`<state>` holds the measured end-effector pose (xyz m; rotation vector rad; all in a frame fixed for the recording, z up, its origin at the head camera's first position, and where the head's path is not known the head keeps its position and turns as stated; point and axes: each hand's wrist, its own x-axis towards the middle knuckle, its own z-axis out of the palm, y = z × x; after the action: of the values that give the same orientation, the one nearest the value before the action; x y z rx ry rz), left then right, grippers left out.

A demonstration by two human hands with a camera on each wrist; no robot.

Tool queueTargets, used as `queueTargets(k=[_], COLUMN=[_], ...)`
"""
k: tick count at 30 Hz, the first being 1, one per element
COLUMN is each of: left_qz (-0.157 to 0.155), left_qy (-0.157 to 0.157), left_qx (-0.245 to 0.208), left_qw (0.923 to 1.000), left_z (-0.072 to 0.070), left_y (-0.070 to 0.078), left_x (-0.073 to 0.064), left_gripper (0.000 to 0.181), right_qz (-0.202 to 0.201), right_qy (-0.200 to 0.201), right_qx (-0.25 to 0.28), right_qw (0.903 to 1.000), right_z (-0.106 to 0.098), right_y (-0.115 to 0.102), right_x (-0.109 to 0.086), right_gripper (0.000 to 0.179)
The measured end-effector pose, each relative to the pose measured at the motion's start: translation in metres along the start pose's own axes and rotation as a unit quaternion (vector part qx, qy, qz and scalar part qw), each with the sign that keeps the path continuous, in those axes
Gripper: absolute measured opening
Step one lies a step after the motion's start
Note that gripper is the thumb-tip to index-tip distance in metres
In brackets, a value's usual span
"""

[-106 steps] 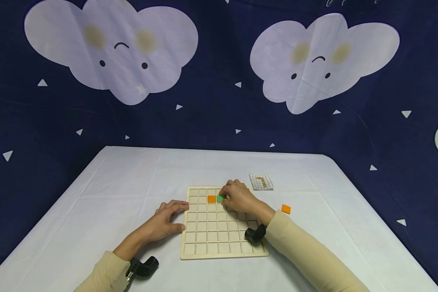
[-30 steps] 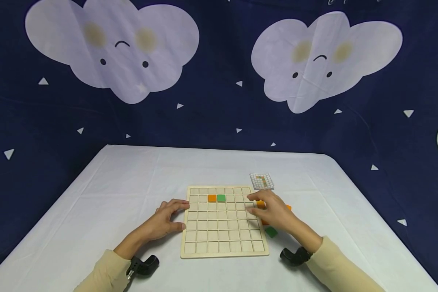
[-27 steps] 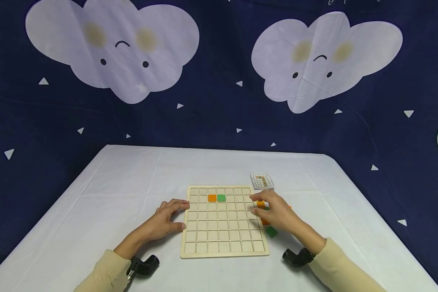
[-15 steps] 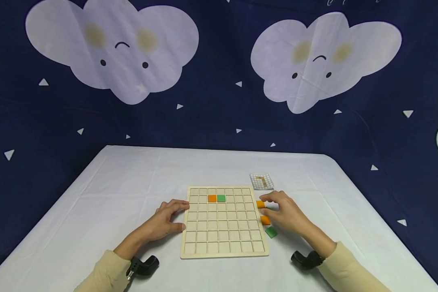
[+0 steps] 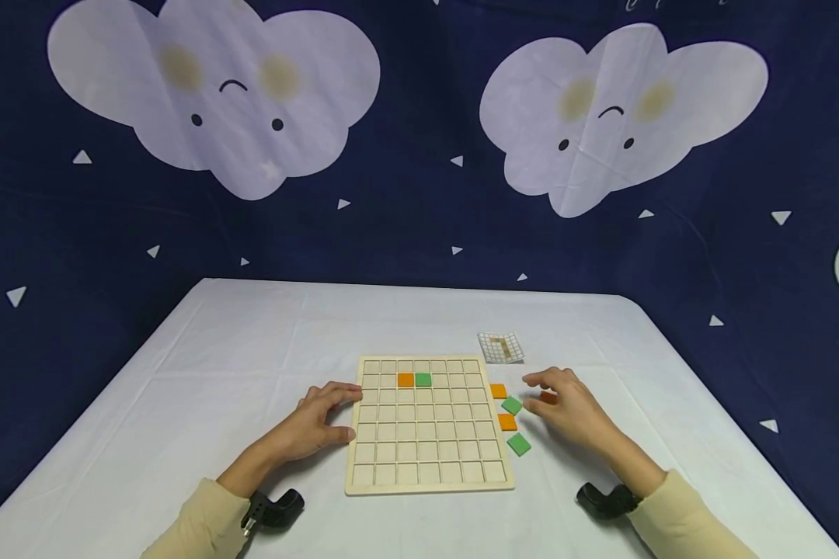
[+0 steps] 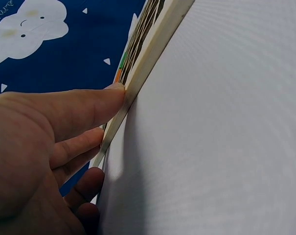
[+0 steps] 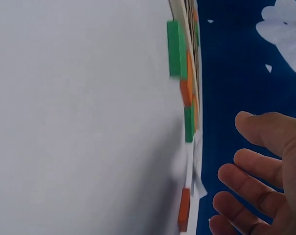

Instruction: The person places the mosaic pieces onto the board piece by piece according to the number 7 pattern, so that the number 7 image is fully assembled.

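A square wooden grid board (image 5: 426,491) lies on the table. One orange tile (image 5: 405,380) and one green tile (image 5: 423,380) sit side by side in its second row from the back. My left hand (image 5: 315,423) touches the board's left edge with thumb and fingertips, fingers spread; the left wrist view shows the thumb (image 6: 96,110) against the rim. To the right of the board my right hand (image 5: 566,407) hovers with loosely bent fingers, nothing between them. Below it a loose orange tile (image 5: 548,397) is partly covered; the right wrist view shows that orange tile (image 7: 184,210) apart from the fingers.
Along the board's right edge lie two orange tiles, one farther back (image 5: 499,391) and one nearer (image 5: 507,422), plus a green tile (image 5: 512,405) and another green tile (image 5: 519,444). A small printed grid card (image 5: 501,348) lies behind them. A dark cloth with clouds hangs behind the table.
My right hand has let go of the green tile in the board and moved right, past the loose tiles, over the far-right orange one. The left hand has stayed in place.
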<state>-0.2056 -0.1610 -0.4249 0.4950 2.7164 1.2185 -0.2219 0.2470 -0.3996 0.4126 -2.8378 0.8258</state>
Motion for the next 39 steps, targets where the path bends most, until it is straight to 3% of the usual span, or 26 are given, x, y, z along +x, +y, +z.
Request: queueTargets(k=[19,39], left_qz=[0.006,0.012], left_qy=[-0.001,-0.001], left_qx=[0.004,0.014], left_qw=[1.0,0.9998], left_z=[0.0,0.0], left_y=[-0.001,-0.002], left_x=[0.0,0.0], left_gripper=[0.056,0.056], right_qz=[0.013,0.039], right_qy=[0.021,0.025], right_qx=[-0.036,-0.043], right_qw=[0.999,0.998], right_z=[-0.003,-0.002], right_y=[0.034,0.045], right_x=[-0.003,-0.006], right_gripper=[0.03,0.028])
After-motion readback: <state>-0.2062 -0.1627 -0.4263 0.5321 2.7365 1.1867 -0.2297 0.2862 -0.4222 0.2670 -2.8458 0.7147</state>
